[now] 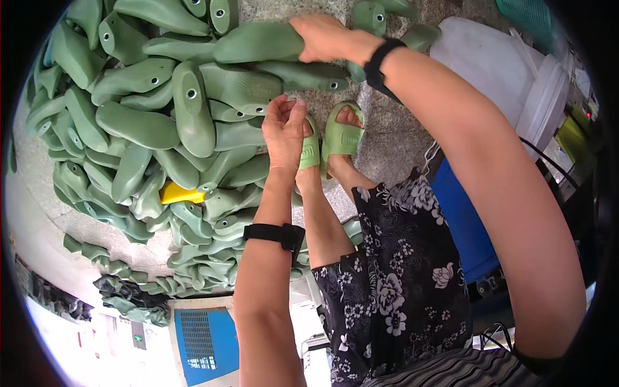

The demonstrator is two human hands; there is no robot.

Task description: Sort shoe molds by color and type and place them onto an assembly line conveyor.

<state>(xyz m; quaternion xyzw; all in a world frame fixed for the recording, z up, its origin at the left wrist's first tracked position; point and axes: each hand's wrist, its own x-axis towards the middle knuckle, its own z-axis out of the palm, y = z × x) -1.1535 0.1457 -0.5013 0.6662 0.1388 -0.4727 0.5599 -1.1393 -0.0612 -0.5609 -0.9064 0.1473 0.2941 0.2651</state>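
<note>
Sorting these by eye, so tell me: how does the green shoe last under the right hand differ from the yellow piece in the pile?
The green shoe last lies on top of the pile, gripped by the right hand; the yellow piece sits half-buried and untouched. The last is long and rounded; the yellow piece looks smaller and angular. Both look like smooth plastic.

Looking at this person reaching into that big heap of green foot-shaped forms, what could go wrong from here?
1. The right hand grips one green plastic shoe last lying across others in the loosely stacked pile of green lasts; pulling it might send neighbours sliding.
2. The feet in open green slide sandals sit right beside the pile, so a tumbling last could hit bare toes.
3. The left hand hovers close by and might get pinched.
</note>
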